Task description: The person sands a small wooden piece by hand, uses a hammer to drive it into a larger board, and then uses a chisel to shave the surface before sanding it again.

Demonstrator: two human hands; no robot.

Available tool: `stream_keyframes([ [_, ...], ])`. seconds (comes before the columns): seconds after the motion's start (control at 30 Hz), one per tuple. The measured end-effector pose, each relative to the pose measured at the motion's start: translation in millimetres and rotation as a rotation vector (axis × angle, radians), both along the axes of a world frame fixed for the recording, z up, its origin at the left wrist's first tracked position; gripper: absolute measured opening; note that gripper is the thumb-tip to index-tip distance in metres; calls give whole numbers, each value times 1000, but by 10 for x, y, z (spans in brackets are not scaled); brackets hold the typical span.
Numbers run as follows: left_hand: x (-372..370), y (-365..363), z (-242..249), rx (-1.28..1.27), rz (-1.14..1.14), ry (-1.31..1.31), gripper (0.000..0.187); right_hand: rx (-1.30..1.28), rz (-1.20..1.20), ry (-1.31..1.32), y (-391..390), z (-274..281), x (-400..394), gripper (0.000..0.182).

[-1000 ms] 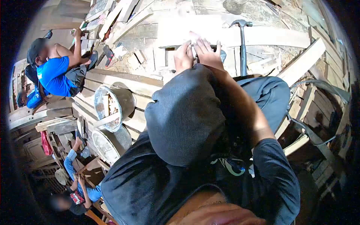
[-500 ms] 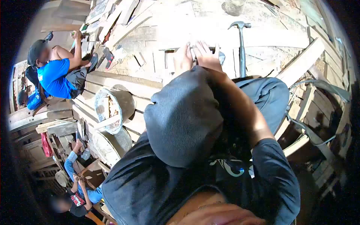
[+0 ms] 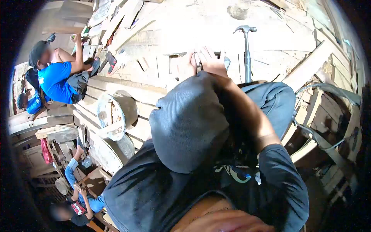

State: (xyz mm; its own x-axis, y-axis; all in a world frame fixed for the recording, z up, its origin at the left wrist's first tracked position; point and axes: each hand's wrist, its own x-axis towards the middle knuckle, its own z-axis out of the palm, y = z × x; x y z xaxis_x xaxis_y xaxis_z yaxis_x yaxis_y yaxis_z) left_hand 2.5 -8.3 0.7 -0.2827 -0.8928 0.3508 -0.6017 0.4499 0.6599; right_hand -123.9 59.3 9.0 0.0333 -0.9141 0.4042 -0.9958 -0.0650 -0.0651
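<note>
Beyond my raised dark knee, both hands rest close together on a sunlit wooden work surface (image 3: 170,36). My left hand (image 3: 188,65) is closed beside a small dark piece I cannot make out, which shows between the hands. My right hand (image 3: 213,62) lies with fingers stretched forward and spread, close to the left. A narrow dark slot or bar runs behind the fingers; glare washes out its detail. To the right of my hands lies a claw hammer (image 3: 247,54), head away from me and handle towards my leg. Neither hand touches it.
Two buckets stand left of my knee; the nearer-to-hands bucket (image 3: 111,116) holds wood scraps. A person in a blue shirt (image 3: 58,79) sits at the left, and another person (image 3: 79,208) sits at lower left. Loose boards (image 3: 309,63) and a dark cable (image 3: 328,87) lie at right.
The view has shifted slightly, moving the hammer and work surface a little in the picture. My hands keep nearly the same pose.
</note>
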Motion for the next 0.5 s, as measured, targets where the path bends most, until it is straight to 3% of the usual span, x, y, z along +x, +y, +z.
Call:
stream_keyframes([
  [0.1, -47, -50, 84, -58, 19, -62, 24, -32, -27, -86, 11, -33, 70, 47],
  [0.2, 77, -117, 98, 350, 143, 356, 24, 11, 62, -53, 7, -99, -25, 54],
  [0.23, 153, -157, 212, 467, 39, 609, 30, 55, 70, -150, -1, -164, -40, 55],
  [0.33, 240, -102, 1051, 478, -36, 521, 41, 181, 131, -467, -8, 38, -89, 55],
  [0.4, 290, -114, 1338, 441, -94, 646, 31, 156, 89, -465, -39, 185, -124, 58],
  [0.47, 269, 41, 1894, 397, -119, 641, 26, -96, 88, -576, -26, 540, -156, 52],
  [0.5, 292, 94, 2059, 430, -142, 713, 22, -158, 152, -789, -74, 691, -210, 48],
])
